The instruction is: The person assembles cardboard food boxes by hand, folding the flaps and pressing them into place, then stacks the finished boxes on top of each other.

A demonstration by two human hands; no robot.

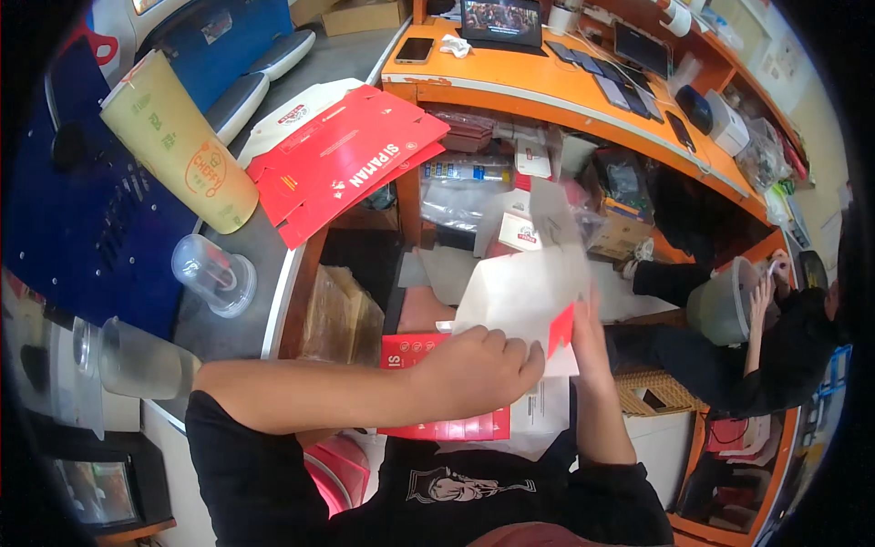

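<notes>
In front of my chest is a partly folded cardboard box [515, 284], white on its inner side with a small red flap [561, 330]. My left hand [478, 372] reaches across from the left, its fingers curled against the box's lower edge. My right hand [594, 342] grips the box's right side; its fingers are partly hidden and blurred. The box's upper panels are smeared by motion. Below it, red flat cardboard pieces [437, 428] lie across my lap, partly covered by my left forearm.
On the dark counter at left lie flat red box blanks [355, 155], a tall yellow-green cup [182, 141] and a clear plastic cup [214, 276]. Phones and a tablet [503, 22] rest on the orange desk [510, 71]. At right a person holds a translucent tub [723, 305].
</notes>
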